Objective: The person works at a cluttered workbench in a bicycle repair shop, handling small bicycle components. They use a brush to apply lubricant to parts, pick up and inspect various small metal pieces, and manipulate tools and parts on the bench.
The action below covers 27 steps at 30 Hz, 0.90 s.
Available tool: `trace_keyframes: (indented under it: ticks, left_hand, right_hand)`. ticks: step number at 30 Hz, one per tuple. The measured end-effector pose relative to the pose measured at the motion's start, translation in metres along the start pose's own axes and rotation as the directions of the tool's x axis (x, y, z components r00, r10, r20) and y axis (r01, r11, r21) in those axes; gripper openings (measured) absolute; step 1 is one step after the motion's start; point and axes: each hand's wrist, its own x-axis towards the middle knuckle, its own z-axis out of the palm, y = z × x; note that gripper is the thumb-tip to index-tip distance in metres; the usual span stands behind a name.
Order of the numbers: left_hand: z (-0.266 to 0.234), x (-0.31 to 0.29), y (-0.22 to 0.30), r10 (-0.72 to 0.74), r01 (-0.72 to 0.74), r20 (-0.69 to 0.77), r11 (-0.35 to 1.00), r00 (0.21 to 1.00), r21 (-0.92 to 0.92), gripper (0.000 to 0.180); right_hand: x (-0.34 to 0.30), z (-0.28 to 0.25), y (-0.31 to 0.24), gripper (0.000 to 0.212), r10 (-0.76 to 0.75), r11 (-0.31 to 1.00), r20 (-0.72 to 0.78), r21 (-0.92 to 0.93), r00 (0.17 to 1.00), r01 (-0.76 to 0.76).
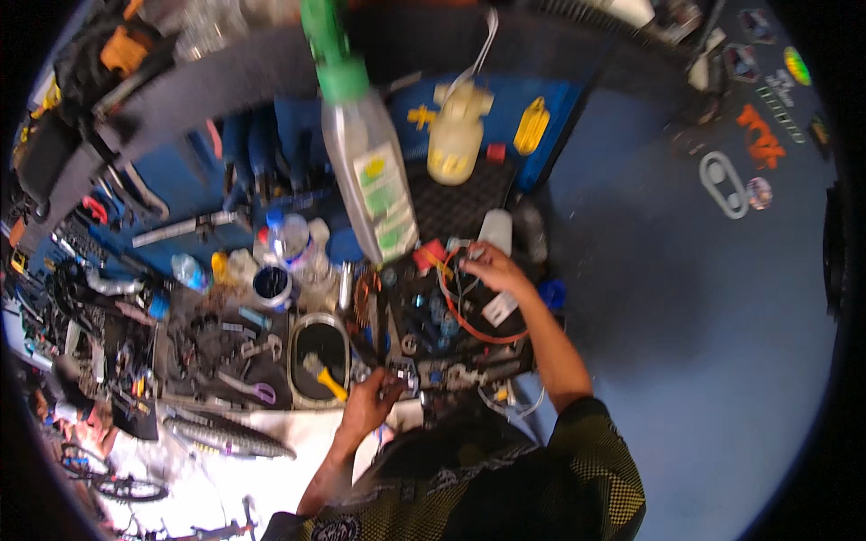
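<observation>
Now, right of centre in the frame, the right hand (496,270) is hovering by the looped orange cable (488,338), its curled grip possibly pinching something, though I cannot tell. Lower down, the left hand (364,404) is curling beside the oval tray (293,362), its grip's contents equally unclear.

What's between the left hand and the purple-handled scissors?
In the head view, a tray carrying a yellow-handled brush lies between the left hand and the scissors.
</observation>
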Motion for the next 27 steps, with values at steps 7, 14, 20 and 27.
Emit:
trace_keyframes:
  ticks: [7,14,20,27]
  left_hand:
    - [-0.013,0.011,0.001,0.117,-0.117,-0.004,0.993,0.993,-0.014,0.023]
    - [-0.030,0.001,-0.005,0.121,-0.122,-0.066,0.993,0.990,-0.010,0.022]
    - [-0.023,-0.002,-0.021,0.156,-0.162,-0.089,0.985,0.984,-0.061,0.022]
    - [-0.029,-0.010,-0.034,0.141,-0.151,-0.097,0.984,0.985,-0.099,0.023]
  right_hand:
    - [-0.112,-0.089,-0.178,0.048,-0.599,0.756,-0.215,0.165,0.771,0.633]
    - [-0.163,-0.170,-0.327,0.050,-0.813,0.454,-0.573,-0.513,0.104,0.729]
    - [-0.171,-0.205,-0.440,0.047,-0.854,0.317,-0.454,-0.841,-0.253,0.439]
    - [-0.150,-0.217,-0.532,0.040,-0.879,0.334,-0.405,-0.900,-0.253,0.278]
